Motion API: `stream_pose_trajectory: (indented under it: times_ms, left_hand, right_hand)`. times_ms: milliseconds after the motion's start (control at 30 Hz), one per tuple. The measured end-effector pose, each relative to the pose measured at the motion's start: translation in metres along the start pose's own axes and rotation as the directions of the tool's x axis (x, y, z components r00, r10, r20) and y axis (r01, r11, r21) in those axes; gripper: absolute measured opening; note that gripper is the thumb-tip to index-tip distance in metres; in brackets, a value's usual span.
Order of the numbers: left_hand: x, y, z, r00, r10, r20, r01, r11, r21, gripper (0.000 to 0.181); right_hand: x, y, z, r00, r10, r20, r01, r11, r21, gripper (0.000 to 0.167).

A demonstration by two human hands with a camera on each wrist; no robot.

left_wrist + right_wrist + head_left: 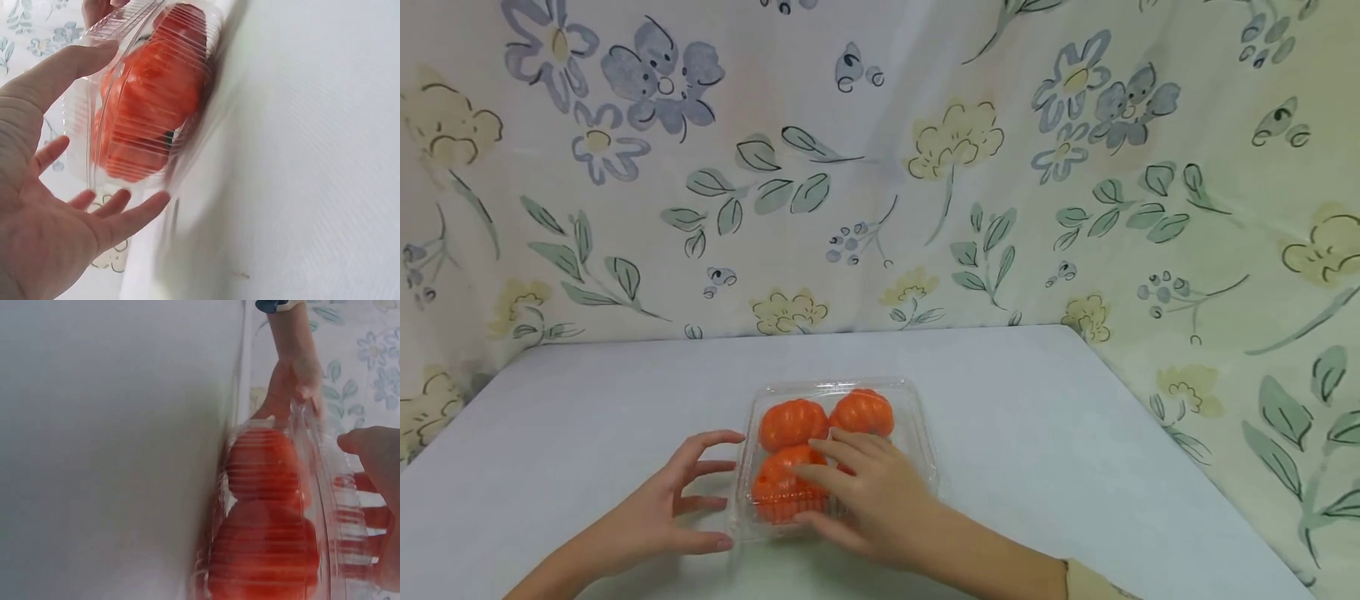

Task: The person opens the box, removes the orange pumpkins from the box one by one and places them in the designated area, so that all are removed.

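Note:
A clear plastic clamshell box sits on the table, with several ribbed orange-red tomatoes inside. Beside its left edge is my left hand, fingers and thumb spread apart and holding nothing. In the left wrist view, the thumb lies close to the box's rim; whether it touches is unclear. My right hand is over the box's near right part, fingers loosely extended above the clear lid, hiding part of the contents. The right wrist view shows those fingers through clear plastic; contact cannot be told.
A white table surrounds the box. Behind it hangs a floral-printed cloth, which also runs along the table's right side.

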State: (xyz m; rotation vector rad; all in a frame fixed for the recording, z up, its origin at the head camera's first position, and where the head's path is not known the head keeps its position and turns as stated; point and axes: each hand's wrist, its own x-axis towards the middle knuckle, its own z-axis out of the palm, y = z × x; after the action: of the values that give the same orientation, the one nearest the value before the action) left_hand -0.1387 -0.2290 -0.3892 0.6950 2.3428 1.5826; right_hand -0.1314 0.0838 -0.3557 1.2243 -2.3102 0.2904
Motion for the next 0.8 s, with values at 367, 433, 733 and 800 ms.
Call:
stream_pose_trajectory:
  times_ms: [367, 433, 733, 800]
  left_hand:
    - [-0.001, 0.018, 0.027, 0.944, 0.272, -0.185, -0.195, 0.916, 0.351, 0.081]
    - [0.0, 0.022, 0.032, 0.926, 0.304, -0.223, -0.193, 0.891, 0.412, 0.075]
    - [0.008, 0.026, 0.045, 0.815, 0.532, -0.232, -0.323, 0.747, 0.581, 0.047]
    - [0.011, 0.025, 0.047, 0.77, 0.604, -0.204, -0.376, 0.689, 0.62, 0.036]
  right_hand:
    - [-0.029, 0.02, -0.009, 0.995, 0.076, -0.065, -0.067, 0.988, 0.14, 0.036]
    - [-0.035, 0.024, -0.01, 0.993, 0.099, -0.063, -0.088, 0.983, 0.159, 0.036]
    - [-0.054, 0.041, -0.014, 0.984, 0.118, -0.134, -0.085, 0.97, 0.227, 0.025]
    - [-0.057, 0.044, -0.015, 0.98, 0.145, -0.138, -0.105, 0.959, 0.263, 0.024]
